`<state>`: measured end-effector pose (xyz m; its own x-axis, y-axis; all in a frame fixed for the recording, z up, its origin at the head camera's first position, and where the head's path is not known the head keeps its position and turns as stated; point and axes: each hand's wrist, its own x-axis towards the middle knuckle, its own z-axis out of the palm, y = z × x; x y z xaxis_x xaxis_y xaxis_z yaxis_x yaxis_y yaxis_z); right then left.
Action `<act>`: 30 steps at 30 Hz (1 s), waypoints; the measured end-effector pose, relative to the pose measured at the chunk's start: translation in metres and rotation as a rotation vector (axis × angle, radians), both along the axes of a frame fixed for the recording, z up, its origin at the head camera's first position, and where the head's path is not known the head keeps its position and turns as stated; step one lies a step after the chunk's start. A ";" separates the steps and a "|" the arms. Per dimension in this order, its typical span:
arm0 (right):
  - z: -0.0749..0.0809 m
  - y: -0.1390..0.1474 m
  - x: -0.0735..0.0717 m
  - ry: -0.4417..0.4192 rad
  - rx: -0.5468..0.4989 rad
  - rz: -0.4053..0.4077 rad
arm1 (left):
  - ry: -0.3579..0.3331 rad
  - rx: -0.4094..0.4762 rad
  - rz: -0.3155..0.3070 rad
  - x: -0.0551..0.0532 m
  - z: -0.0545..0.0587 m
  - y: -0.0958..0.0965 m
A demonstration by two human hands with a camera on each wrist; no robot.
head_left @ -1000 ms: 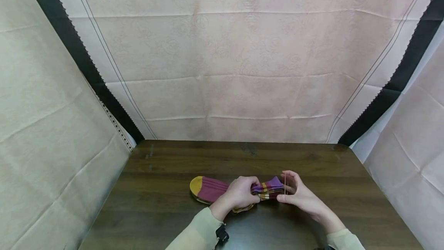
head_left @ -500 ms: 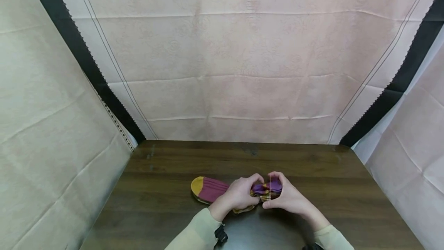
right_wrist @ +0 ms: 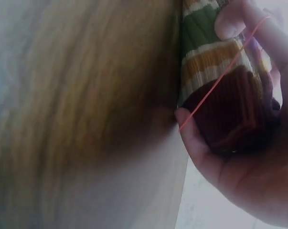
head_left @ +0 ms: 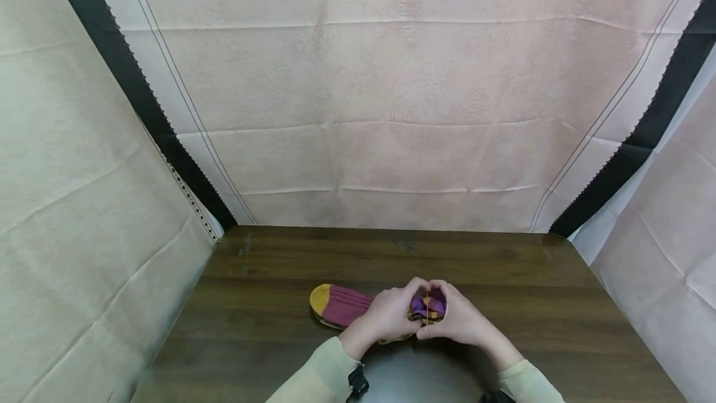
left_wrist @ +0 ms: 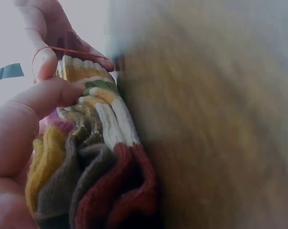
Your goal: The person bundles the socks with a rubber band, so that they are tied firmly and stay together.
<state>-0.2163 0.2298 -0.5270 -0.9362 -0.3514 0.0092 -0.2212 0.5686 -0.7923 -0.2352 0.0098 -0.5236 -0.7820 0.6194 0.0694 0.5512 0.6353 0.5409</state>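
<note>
A stack of striped knit socks (head_left: pixel 348 306), maroon on top with a yellow toe, lies across the table. My left hand (head_left: pixel 386 314) grips the stack near its middle, fingers on the far side and thumb on the near side. At the cuff end, my right hand (head_left: pixel 463 321) curves around the socks and holds a thin red rubber band (right_wrist: pixel 221 78) stretched between thumb and fingers. In the right wrist view the band runs across the dark maroon cuff (right_wrist: pixel 229 112). Both hands' fingertips nearly meet. In the left wrist view, folded sock layers (left_wrist: pixel 98 176) show beside the thumb.
The brown wooden table (head_left: pixel 279 266) extends around the socks. Pale fabric walls (head_left: pixel 391 111) with black edging strips (head_left: pixel 184 170) rise behind and at both sides. Black wrist straps (head_left: pixel 358 381) show at the sleeves.
My right hand has moved left, carrying the stretched rubber band over the sock cuffs until it came up to the left hand. The left hand has kept its grip on the socks.
</note>
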 end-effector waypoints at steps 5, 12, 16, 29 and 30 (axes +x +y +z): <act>0.001 0.013 0.002 -0.114 -0.178 -0.039 | -0.027 0.018 0.028 0.002 0.000 0.002; -0.002 0.021 0.007 -0.214 -0.427 -0.067 | 0.005 0.039 -0.007 -0.002 -0.004 -0.001; -0.005 0.019 0.007 -0.232 -0.506 -0.045 | -0.022 0.090 0.004 -0.003 -0.005 -0.003; -0.004 0.003 0.002 -0.042 -0.184 -0.001 | 0.009 0.026 0.001 -0.005 -0.007 0.000; -0.004 0.001 0.002 -0.029 -0.155 -0.009 | 0.011 0.022 0.000 -0.005 -0.007 0.000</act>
